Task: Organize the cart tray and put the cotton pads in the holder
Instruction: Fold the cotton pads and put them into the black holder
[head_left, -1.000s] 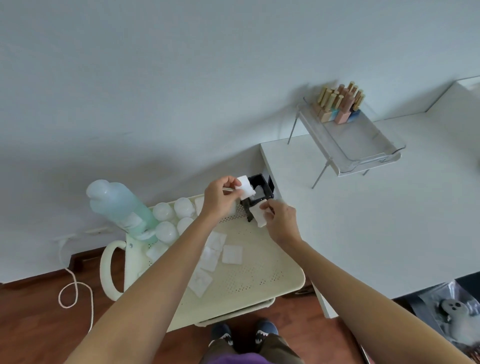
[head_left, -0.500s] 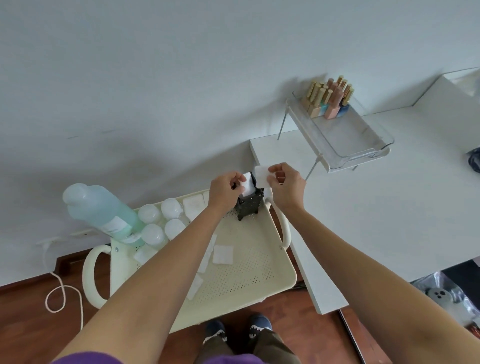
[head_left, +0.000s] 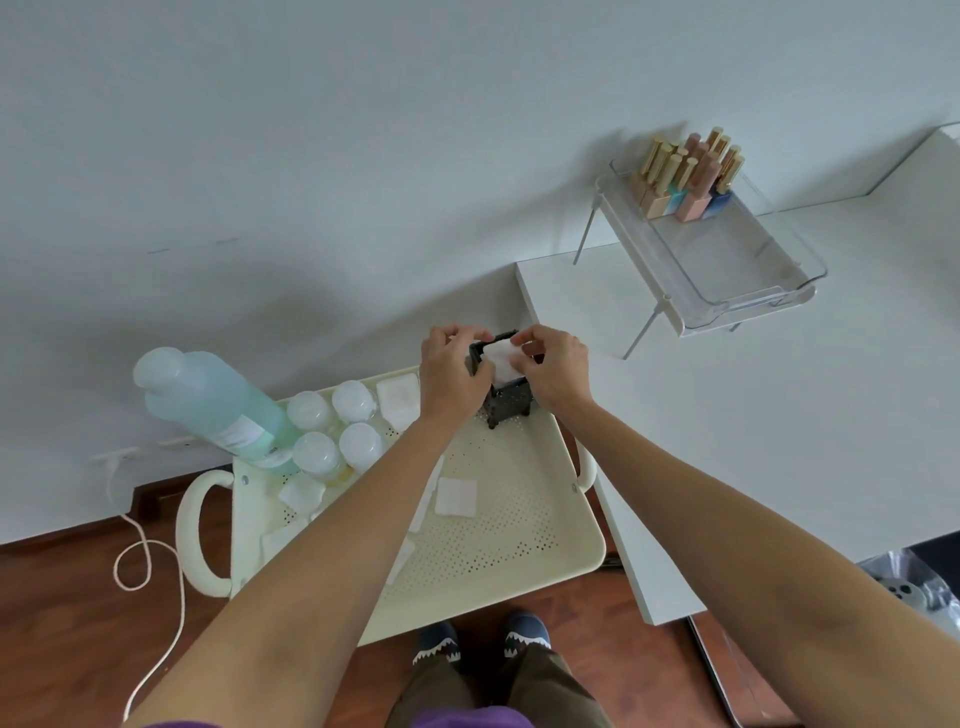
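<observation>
A small black perforated holder (head_left: 508, 404) stands at the far right corner of the cream perforated cart tray (head_left: 524, 525). White cotton pads (head_left: 503, 358) sit at its open top. My left hand (head_left: 451, 375) and my right hand (head_left: 555, 365) close in on the holder from either side, fingertips pinching those pads. Loose square pads lie on the tray: one (head_left: 456, 497) in the middle, one (head_left: 398, 399) at the far edge, others partly hidden under my left forearm.
A big pale green bottle (head_left: 218, 408) leans at the tray's far left corner, with several small white-capped jars (head_left: 332, 431) beside it. A white table (head_left: 779, 405) to the right carries a clear raised tray (head_left: 727, 265) of nail polish bottles. A white cord (head_left: 150, 566) lies on the wooden floor.
Both hands came together over the holder and lowered their pads onto its top. A second ago the right hand held a pad lower, beside the holder.
</observation>
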